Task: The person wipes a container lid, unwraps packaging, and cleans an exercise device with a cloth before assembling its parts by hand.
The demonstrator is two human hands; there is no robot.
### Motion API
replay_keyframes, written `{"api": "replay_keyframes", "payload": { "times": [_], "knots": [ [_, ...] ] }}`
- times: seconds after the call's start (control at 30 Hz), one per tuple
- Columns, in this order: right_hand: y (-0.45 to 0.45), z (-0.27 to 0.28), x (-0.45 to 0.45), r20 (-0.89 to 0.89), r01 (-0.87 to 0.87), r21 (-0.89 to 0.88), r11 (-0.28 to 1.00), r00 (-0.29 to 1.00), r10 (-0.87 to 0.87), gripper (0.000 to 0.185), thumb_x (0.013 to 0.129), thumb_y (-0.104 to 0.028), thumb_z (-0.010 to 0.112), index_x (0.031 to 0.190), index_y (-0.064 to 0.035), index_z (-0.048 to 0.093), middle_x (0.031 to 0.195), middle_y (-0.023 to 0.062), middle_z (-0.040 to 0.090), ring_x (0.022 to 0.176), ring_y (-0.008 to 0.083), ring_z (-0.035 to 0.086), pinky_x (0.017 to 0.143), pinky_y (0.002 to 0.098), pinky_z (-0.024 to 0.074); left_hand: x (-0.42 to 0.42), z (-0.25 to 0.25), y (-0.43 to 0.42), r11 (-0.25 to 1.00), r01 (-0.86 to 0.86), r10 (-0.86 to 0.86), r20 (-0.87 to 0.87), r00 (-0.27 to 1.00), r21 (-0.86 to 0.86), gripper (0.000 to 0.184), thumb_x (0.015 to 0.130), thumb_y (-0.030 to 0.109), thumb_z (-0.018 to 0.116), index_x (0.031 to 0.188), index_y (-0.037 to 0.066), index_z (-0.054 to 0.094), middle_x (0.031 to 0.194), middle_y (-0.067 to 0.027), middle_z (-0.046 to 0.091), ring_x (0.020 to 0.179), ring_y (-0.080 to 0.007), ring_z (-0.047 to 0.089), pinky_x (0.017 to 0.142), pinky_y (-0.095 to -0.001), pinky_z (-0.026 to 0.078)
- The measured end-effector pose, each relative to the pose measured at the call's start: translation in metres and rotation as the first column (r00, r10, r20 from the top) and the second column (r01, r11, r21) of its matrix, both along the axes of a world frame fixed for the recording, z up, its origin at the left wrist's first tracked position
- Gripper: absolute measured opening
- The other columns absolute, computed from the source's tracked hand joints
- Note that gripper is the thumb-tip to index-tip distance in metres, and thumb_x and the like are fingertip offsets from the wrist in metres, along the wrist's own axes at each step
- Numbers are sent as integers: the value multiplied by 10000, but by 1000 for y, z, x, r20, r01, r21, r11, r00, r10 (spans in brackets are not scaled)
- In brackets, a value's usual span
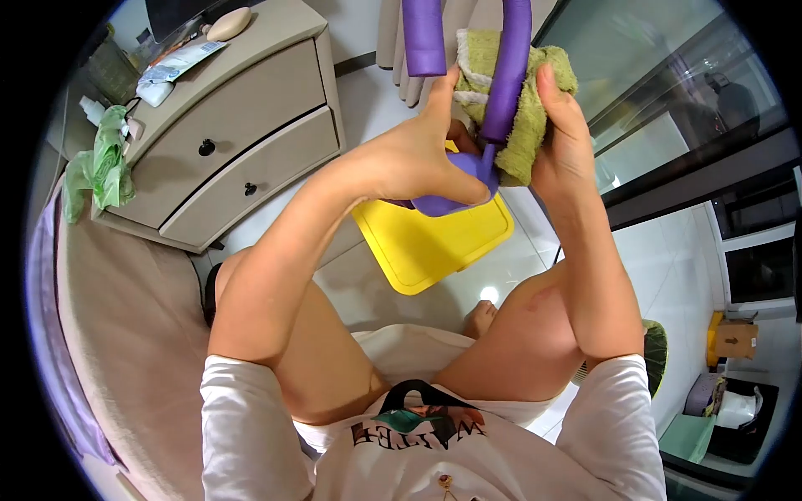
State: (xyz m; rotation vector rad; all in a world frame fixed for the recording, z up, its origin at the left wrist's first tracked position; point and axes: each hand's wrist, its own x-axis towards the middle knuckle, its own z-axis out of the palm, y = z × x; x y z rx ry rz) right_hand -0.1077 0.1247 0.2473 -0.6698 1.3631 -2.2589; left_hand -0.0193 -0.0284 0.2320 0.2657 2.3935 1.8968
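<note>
A purple thigh exerciser [506, 88] with foam-padded arms is held up in front of me at the top centre. My left hand [418, 159] grips its rounded purple hub, thumb lying across the front and the other fingers partly hidden behind. On the other side, my right hand [566, 138] is closed on a green cloth [522, 154] with white edging. This cloth lies against and behind one padded arm, with my right thumb pointing up along it.
Below the exerciser is a yellow plastic stool or lid [434, 255] on the tiled floor. A beige drawer cabinet [230, 125] stands at left, a green plastic bag [109, 163] hanging at its corner. Glass door panels [652, 92] are at right, with a cardboard box [737, 341] beyond.
</note>
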Motion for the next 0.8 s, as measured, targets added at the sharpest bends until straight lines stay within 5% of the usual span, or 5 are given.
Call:
{"api": "replay_keyframes", "payload": {
  "times": [0.33, 0.47, 0.6, 0.7, 0.8],
  "knots": [
    [-6, -3, 13, 25, -100, 17, 995, 995, 99, 353, 810, -206, 680, 1069, -19, 528, 959, 64, 601, 858, 159, 598, 766, 330, 507, 5, 10, 0, 996, 13, -15, 22, 1000, 89, 1124, 631, 46, 716, 1404, -6, -97, 1101, -193, 532, 1045, -252, 526, 915, -317, 416],
    [-17, -26, 24, -6, 82, 18, 996, 997, -82, 288, 789, -126, 698, 999, -11, 538, 902, 42, 600, 769, 117, 582, 659, 283, 493, 10, 17, 9, 958, -139, 153, 35, 988, -251, 1079, 584, 171, 751, 1372, -97, 65, 1058, -213, 549, 996, -288, 552, 864, -321, 443],
    [-19, -25, 29, -60, 209, 105, 972, 977, -204, 231, 788, -98, 685, 931, 2, 533, 873, 54, 596, 698, 119, 580, 600, 264, 484, 8, 8, 16, 935, -201, 202, -26, 979, -293, 1045, 582, 35, 706, 1366, 82, 17, 851, -189, 594, 656, -266, 626, 520, -345, 522],
    [-18, -14, 26, 22, 306, -3, 952, 952, -305, 203, 818, -75, 642, 986, -6, 550, 903, 56, 606, 776, 142, 600, 680, 286, 493, 5, 4, 18, 924, -306, 267, -187, 946, -229, 1025, 595, 56, 703, 1369, 67, 31, 829, -188, 601, 658, -276, 624, 535, -344, 524],
    [-18, -10, 24, 7, 311, -77, 947, 950, -311, 191, 816, -75, 644, 969, -7, 552, 882, 50, 604, 770, 145, 600, 679, 295, 494, 6, 9, 17, 910, -304, 281, -121, 952, -283, 882, 599, 147, 729, 1308, -53, 243, 1013, -233, 578, 961, -351, 573, 857, -352, 451]
  ]
}}
